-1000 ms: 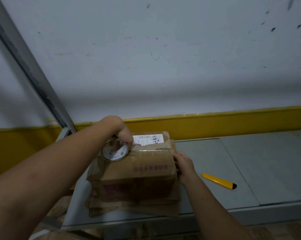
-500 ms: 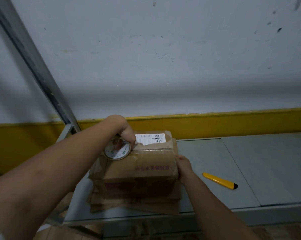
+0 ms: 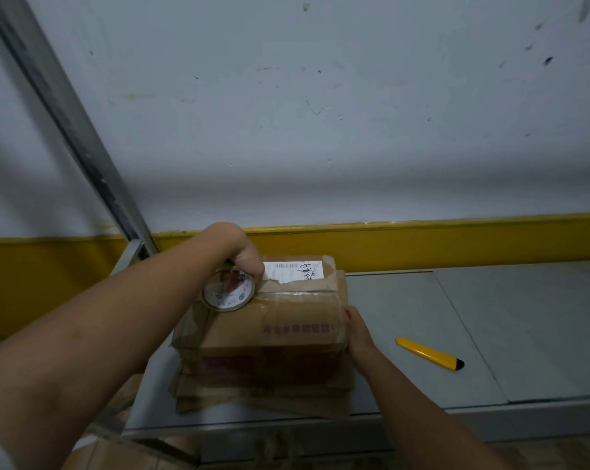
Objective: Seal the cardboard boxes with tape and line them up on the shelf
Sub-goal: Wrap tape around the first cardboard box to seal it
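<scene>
Taping atm: my left hand grips round tape roll atop brown cardboard box, right hand presses its end; lineup not started.

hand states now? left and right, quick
Left hand: closed, gripping the tape roll on the cardboard box.
Right hand: open, pressed against the box's right end.

box: creased brown cardboard | shelf: matt grey metal | cutter: glossy yellow plastic

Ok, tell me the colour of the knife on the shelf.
The knife is yellow with a black tip; head view.
</scene>
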Tool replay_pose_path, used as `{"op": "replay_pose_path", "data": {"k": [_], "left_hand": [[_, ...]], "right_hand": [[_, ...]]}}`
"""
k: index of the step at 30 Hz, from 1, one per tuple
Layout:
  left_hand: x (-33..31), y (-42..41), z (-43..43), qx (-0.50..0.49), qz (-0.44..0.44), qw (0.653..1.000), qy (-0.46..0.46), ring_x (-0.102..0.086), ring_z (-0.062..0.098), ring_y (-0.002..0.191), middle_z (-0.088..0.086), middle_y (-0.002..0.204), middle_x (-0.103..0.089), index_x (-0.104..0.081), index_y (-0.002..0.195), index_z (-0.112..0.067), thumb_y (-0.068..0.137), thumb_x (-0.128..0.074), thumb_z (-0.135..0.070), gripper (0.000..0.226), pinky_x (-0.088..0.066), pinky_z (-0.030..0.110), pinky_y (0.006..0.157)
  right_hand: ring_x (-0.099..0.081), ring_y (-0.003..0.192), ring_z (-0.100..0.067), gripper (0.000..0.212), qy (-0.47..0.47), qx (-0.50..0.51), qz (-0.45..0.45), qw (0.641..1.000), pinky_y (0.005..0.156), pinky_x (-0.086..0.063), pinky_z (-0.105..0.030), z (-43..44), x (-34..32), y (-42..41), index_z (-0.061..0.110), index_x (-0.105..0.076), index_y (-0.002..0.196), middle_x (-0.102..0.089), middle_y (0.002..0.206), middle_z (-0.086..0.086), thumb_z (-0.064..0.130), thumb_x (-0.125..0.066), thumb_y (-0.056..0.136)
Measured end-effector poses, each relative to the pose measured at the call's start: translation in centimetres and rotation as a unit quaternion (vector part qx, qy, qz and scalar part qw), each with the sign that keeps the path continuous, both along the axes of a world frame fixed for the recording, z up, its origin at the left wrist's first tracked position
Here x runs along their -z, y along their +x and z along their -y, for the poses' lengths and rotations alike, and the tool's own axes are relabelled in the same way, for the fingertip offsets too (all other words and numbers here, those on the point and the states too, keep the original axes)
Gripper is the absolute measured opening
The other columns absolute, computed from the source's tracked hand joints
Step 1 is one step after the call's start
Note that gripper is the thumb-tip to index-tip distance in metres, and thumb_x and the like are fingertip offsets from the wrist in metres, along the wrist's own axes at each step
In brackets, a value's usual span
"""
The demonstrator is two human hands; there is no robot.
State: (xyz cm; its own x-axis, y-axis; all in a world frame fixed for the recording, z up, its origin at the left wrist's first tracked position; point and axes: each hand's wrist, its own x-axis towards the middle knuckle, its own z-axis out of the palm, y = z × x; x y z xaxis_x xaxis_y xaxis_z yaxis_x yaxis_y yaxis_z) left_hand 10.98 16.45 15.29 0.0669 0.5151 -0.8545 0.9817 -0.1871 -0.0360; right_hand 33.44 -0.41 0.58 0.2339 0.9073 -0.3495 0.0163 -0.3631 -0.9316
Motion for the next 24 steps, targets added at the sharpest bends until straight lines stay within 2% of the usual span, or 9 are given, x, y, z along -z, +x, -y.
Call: {"op": "replay_pose_path", "data": {"k": [5,9,11,13,15,17,19,21,24], "left_hand": [[0.2,-0.2,-0.3,0.003,0.006,1.000,0.008,-0.074,0.033,0.075,0.025,0.112,-0.075,-0.050,0.150,-0.006,0.086,-0.073,-0.043,0.077,-0.061,0.036,0.066],[0.2,-0.3,-0.1,0.007,0.003,1.000,0.000,-0.071,0.031,0.069,0.024,0.106,-0.075,-0.051,0.149,-0.005,0.085,-0.074,-0.043,0.078,-0.059,0.033,0.064],[0.1,-0.2,0.0,0.004,0.004,1.000,0.001,-0.072,0.031,0.071,0.022,0.104,-0.075,-0.055,0.144,-0.005,0.086,-0.074,-0.043,0.072,-0.059,0.034,0.066],[0.1,-0.2,0.0,0.008,0.004,1.000,0.015,-0.072,0.031,0.073,0.022,0.108,-0.075,-0.058,0.139,-0.005,0.088,-0.074,-0.043,0.066,-0.059,0.035,0.068],[0.0,-0.1,0.1,0.012,0.003,1.000,0.022,-0.071,0.030,0.071,0.023,0.108,-0.074,-0.058,0.140,-0.004,0.088,-0.074,-0.044,0.068,-0.059,0.035,0.069],[-0.2,-0.1,0.3,0.010,0.001,1.000,0.022,-0.072,0.031,0.073,0.022,0.108,-0.074,-0.055,0.144,-0.006,0.083,-0.075,-0.046,0.075,-0.060,0.038,0.073],[-0.3,0.0,0.4,0.006,0.005,1.000,0.017,-0.074,0.033,0.078,0.023,0.113,-0.074,-0.050,0.150,-0.009,0.077,-0.075,-0.048,0.087,-0.060,0.040,0.077],[-0.6,0.0,0.7,0.003,0.012,1.000,0.012,-0.073,0.033,0.086,0.023,0.123,-0.071,-0.047,0.154,-0.010,0.076,-0.073,-0.049,0.091,-0.061,0.040,0.082],[-2.2,-0.7,1.9,0.012,0.040,0.998,0.040,-0.067,0.034,0.113,0.016,0.140,-0.063,-0.058,0.147,-0.016,0.075,-0.069,-0.061,0.086,-0.057,0.047,0.102]], "right_hand": [[-0.064,0.113,-0.021,0.029,0.115,0.045,0.066,0.990,0.086,-0.056,-0.035,-0.6,0.1,1.3,0.016,-0.060,0.134,-0.067,0.123,-0.005,0.024,-0.051,0.108],[-0.062,0.117,-0.017,0.036,0.062,-0.029,-0.010,0.998,0.079,-0.057,-0.025,0.0,-0.2,0.8,0.021,-0.052,0.143,-0.063,0.131,-0.002,0.034,-0.045,0.110],[-0.064,0.114,-0.016,0.038,0.036,-0.055,-0.013,0.998,0.080,-0.061,-0.030,0.0,-0.3,1.6,0.026,-0.049,0.144,-0.063,0.131,-0.002,0.037,-0.050,0.108],[-0.065,0.114,-0.021,0.039,0.024,-0.053,0.044,0.997,0.086,-0.060,-0.037,-0.6,-1.3,2.5,0.027,-0.050,0.144,-0.063,0.136,-0.008,0.026,-0.057,0.105],[-0.061,0.119,-0.022,0.035,0.060,-0.002,0.138,0.989,0.086,-0.052,-0.027,-1.4,-3.8,2.9,0.020,-0.055,0.140,-0.061,0.139,-0.007,0.015,-0.053,0.106],[-0.055,0.130,-0.022,0.034,0.141,0.018,0.228,0.963,0.099,-0.047,-0.030,-2.0,-7.3,1.9,0.017,-0.056,0.141,-0.058,0.143,-0.003,0.022,-0.049,0.108],[-0.043,0.143,-0.021,0.048,0.183,-0.092,0.320,0.925,0.116,-0.038,-0.041,-2.1,-10.0,-0.6,0.021,-0.047,0.151,-0.048,0.154,-0.001,0.041,-0.047,0.107],[-0.022,0.155,-0.023,0.074,0.154,-0.231,0.443,0.853,0.125,-0.025,-0.050,-1.8,-10.4,-3.4,0.024,-0.027,0.161,-0.027,0.167,0.000,0.065,-0.042,0.100],[0.001,0.159,-0.022,0.112,0.108,-0.309,0.573,0.752,0.129,-0.004,-0.048,-1.5,-8.8,-5.0,0.017,-0.007,0.165,-0.005,0.173,-0.004,0.093,-0.014,0.082]]}}
